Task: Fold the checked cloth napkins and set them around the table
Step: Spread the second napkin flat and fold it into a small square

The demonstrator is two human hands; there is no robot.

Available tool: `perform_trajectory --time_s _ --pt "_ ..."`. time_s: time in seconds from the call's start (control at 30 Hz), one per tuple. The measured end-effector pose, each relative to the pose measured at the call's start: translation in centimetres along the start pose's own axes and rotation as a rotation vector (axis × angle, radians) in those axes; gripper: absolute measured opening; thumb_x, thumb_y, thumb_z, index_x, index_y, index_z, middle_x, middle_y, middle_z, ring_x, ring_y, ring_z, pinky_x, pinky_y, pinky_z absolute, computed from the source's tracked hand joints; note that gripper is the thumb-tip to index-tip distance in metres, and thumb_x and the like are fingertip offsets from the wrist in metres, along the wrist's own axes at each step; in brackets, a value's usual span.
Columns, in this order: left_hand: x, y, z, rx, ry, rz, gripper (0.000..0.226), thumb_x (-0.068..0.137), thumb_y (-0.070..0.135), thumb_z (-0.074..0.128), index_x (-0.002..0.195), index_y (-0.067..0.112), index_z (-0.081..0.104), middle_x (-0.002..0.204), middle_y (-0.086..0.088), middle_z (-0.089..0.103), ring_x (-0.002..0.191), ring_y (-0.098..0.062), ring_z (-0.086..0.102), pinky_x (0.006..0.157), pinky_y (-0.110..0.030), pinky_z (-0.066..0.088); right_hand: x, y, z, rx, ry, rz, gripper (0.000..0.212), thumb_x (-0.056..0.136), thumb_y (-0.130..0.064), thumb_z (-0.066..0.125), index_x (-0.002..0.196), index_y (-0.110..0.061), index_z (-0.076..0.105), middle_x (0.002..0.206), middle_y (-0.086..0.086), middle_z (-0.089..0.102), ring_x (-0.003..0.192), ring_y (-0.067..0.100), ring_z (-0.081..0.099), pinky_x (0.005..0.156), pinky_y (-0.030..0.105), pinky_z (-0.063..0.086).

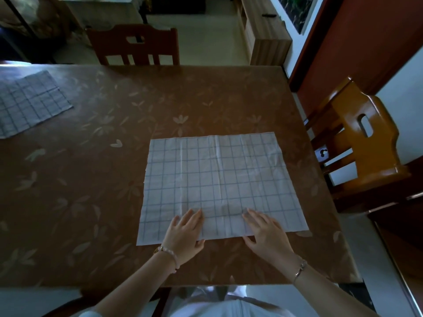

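Taking the person's side of the table point(91, 179) as 6 o'clock, the open napkin point(219, 175) lies flat and creased toward 4 o'clock, its near hem close to the table's edge. Both hands rest on that near hem. The left hand point(185, 234) lies palm down with its fingers straight and close together on the cloth, and its thumb sits off the hem on the brown flowered cover. The right hand point(266, 235) is also flat, fingers straight and slightly spread, thumb splayed toward 9 o'clock. Neither hand pinches the fabric, though the palms hide the hem beneath them. A beaded bracelet point(168, 252) circles the left wrist and a thin one point(301, 267) the right. The second napkin point(29, 104) lies at 10 o'clock, cut off by the frame's left edge; the dim light makes its layers hard to count. A dark chair point(135, 45) stands at 12 o'clock and an orange chair point(357, 143) at 3 o'clock, its seat partly hidden.
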State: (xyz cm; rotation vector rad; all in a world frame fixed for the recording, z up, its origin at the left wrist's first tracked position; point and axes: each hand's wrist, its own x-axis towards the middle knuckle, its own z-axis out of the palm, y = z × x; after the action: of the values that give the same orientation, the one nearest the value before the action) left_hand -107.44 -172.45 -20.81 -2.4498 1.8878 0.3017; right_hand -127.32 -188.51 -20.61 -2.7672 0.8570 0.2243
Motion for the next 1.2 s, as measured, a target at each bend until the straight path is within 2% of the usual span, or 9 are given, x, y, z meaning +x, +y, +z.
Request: perform_trajectory --time_s 0.1,0.27,0.43,0.53,0.63,0.8,0.9,1.03,1.2 --pt "-0.2 0.5 -0.2 0.014 0.004 0.000 0.061 0.058 0.039 0.080 0.112 0.016 0.064 0.122 -0.005 0.061 0.111 -0.024 0.060 0.076 -0.044 0.056 0.0 0.2 -0.2 -0.006 0.029 -0.026 0.061 0.069 -0.042 0.073 0.125 -0.019 0.059 0.129 -0.001 0.058 0.112 0.016 0.059 0.088 0.036 0.051" --pt "-0.1 0.9 -0.2 0.028 -0.052 -0.023 0.049 0.081 0.024 0.060 0.128 0.018 0.049 0.144 -0.007 0.039 0.133 -0.028 0.036 0.099 -0.050 0.042 -0.1 0.2 -0.4 -0.035 0.088 -0.077 0.058 0.058 -0.038 0.081 0.112 -0.020 0.067 0.118 0.000 0.065 0.099 0.016 0.065 0.078 0.035 0.054" --pt "0.2 0.4 -0.1 0.013 0.031 -0.027 0.062 0.044 0.014 0.087 0.104 0.017 0.069 0.113 0.000 0.067 0.104 -0.020 0.064 0.072 -0.036 0.058 0.2 0.7 -0.1 0.002 0.172 -0.106 0.052 0.059 -0.013 0.079 0.109 -0.019 0.068 0.115 0.000 0.066 0.099 0.016 0.065 0.080 0.034 0.055" --pt "0.2 0.0 -0.3 -0.028 0.097 -0.024 0.060 0.051 0.014 0.086 0.108 0.016 0.066 0.111 0.005 0.067 0.103 -0.014 0.064 0.071 -0.030 0.058 0.3 0.8 0.0 0.008 0.215 -0.114 0.053 0.057 -0.002 0.078 0.107 -0.017 0.068 0.112 0.000 0.067 0.098 0.016 0.065 0.080 0.033 0.055" --pt "0.1 0.4 -1.0 -0.037 0.130 -0.019 0.049 0.064 0.030 0.077 0.111 0.019 0.063 0.115 0.006 0.065 0.107 -0.012 0.062 0.076 -0.030 0.056 0.5 0.9 -0.2 0.012 0.248 -0.125 0.055 0.055 0.007 0.076 0.105 -0.016 0.070 0.109 0.000 0.069 0.095 0.016 0.066 0.079 0.031 0.054" --pt "-0.2 1.2 -0.9 -0.039 0.070 -0.031 0.054 0.066 0.050 0.068 0.112 0.024 0.058 0.123 0.004 0.059 0.114 -0.017 0.057 0.083 -0.039 0.054 0.8 1.4 -0.9 0.064 0.239 -0.151 0.047 0.057 -0.011 0.079 0.103 -0.017 0.071 0.101 -0.003 0.071 0.088 0.012 0.068 0.077 0.029 0.055" --pt "-0.5 1.1 -0.7 -0.022 0.065 -0.020 0.058 0.059 0.039 0.078 0.112 0.022 0.061 0.125 0.002 0.059 0.114 -0.019 0.058 0.083 -0.040 0.054 0.8 1.9 -1.3 0.094 0.251 -0.175 0.038 0.060 -0.010 0.079 0.097 -0.019 0.073 0.097 -0.005 0.072 0.081 0.010 0.068 0.075 0.029 0.054" --pt "-1.1 -0.3 -0.5 -0.027 0.085 -0.020 0.076 0.046 0.021 0.088 0.117 0.019 0.062 0.126 0.004 0.059 0.114 -0.014 0.058 0.086 -0.039 0.052 0.5 2.8 -1.1 0.091 0.269 -0.227 0.045 0.057 -0.001 0.080 0.098 -0.017 0.073 0.099 -0.005 0.072 0.080 0.009 0.067 0.074 0.027 0.054" --pt "-2.4 -2.9 -0.4 -0.035 0.067 -0.038 0.077 0.054 0.016 0.086 0.125 0.020 0.057 0.132 0.004 0.054 0.120 -0.013 0.052 0.094 -0.041 0.044 0.0 3.7 -0.8 0.084 0.251 -0.267 0.051 0.056 0.003 0.081 0.104 -0.013 0.072 0.106 -0.002 0.070 0.093 0.011 0.066 0.081 0.027 0.053"
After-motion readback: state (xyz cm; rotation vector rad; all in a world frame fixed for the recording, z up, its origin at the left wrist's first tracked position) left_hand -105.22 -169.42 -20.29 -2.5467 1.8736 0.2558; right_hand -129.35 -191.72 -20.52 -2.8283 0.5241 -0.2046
